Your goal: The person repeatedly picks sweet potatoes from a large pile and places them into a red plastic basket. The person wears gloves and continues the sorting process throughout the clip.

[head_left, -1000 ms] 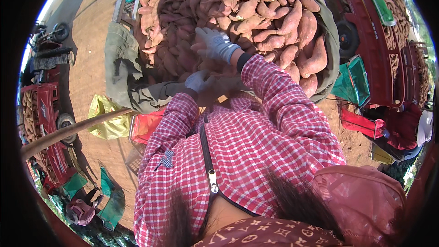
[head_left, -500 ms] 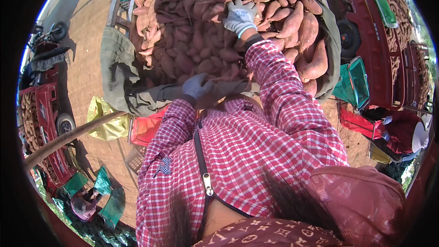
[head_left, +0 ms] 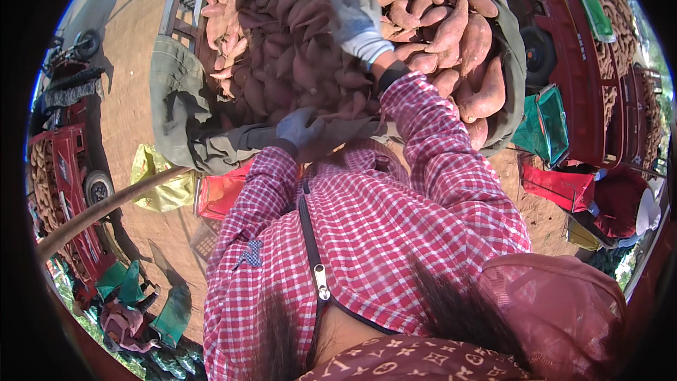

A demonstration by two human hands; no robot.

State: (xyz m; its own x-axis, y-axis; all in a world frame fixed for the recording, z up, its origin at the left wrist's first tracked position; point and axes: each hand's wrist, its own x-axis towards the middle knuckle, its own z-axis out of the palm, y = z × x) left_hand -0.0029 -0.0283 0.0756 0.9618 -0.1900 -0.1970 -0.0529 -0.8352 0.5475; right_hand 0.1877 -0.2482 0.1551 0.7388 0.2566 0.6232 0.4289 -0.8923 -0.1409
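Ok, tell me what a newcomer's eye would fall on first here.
First, the big heap of reddish sweet potatoes at top centre, half in dark shadow. Next, the two gloved hands: the right hand over the heap, the left hand by the grey-green cloth at its near edge. Then the red-and-white checked shirt across the middle.

**Open-air produce yard**

Hard sunlight falls on tan ground (head_left: 134,77); red cargo vehicles (head_left: 575,74) piled with produce stand on both sides, other people (head_left: 622,204) are near them, and heaped sweet potatoes (head_left: 289,63) are edged with green canvas (head_left: 173,88).
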